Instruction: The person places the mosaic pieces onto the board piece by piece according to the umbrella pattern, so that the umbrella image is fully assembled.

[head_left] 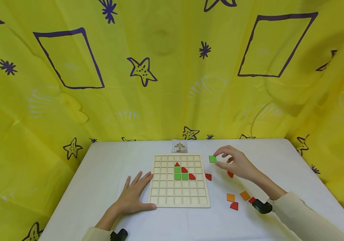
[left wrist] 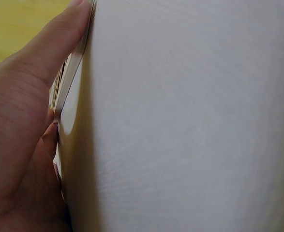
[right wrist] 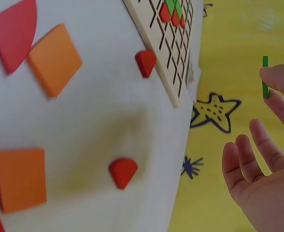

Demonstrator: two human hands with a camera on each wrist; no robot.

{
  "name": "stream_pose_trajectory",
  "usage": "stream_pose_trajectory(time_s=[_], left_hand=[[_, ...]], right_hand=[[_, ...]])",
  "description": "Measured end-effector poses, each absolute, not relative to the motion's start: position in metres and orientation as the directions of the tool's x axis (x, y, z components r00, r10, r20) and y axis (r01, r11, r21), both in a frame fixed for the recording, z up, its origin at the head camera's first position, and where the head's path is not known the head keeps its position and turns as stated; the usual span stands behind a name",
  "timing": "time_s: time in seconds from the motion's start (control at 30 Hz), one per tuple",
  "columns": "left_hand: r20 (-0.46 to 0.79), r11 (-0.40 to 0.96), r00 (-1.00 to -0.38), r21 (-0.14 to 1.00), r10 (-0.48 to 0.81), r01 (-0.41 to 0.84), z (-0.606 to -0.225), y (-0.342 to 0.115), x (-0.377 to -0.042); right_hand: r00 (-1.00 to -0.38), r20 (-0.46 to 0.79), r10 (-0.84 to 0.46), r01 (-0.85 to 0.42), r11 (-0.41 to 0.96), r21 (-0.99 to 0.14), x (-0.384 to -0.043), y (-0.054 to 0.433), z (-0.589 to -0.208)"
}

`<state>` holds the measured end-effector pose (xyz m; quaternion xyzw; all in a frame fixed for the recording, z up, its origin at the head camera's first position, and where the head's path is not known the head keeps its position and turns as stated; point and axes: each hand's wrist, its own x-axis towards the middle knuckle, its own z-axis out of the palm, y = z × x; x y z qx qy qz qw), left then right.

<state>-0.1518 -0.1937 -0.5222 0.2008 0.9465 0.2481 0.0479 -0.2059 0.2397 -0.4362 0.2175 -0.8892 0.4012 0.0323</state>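
My right hand (head_left: 238, 164) pinches a green square tile (head_left: 212, 159) between thumb and forefinger, raised to the right of the board's upper right corner. In the right wrist view the tile (right wrist: 265, 77) shows edge-on, the other fingers loosely bent. A pale gridded board (head_left: 181, 205) lies flat on the table. On it sit a red triangle (head_left: 177, 164), three green squares (head_left: 177, 176) and two red rounded pieces (head_left: 192, 176), grouped above the middle. With fingers spread, my left hand (head_left: 132, 198) rests along the board's left edge, thumb at the lower left corner.
Right of the board lie two orange squares (head_left: 230, 197) and several loose red pieces (head_left: 234, 206); one red piece (head_left: 208, 176) lies right at its edge. A small picture card (head_left: 175, 142) with a red and green figure lies behind the board. A yellow patterned curtain (head_left: 172, 100) encloses the table.
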Motion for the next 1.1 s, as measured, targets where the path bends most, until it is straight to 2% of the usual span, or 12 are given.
stream_pose_trajectory(time_s=[0.27, 0.77, 1.1], left_hand=[[0.076, 0.769, -0.902, 0.496, 0.424, 0.403, -0.521, -0.195, -0.150], [0.019, 0.793, -0.911, 0.485, 0.411, 0.368, -0.528, -0.196, -0.153], [0.027, 0.795, -0.911, 0.478, 0.412, 0.374, -0.527, -0.196, -0.152]], right_hand=[[-0.894, 0.237, -0.379, -0.425, 0.553, -0.717, -0.212, 0.201, -0.447], [-0.884, 0.187, -0.428, -0.390, 0.457, -0.800, -0.219, 0.143, -0.466], [-0.886, 0.189, -0.424, -0.393, 0.467, -0.793, -0.219, 0.109, -0.481]])
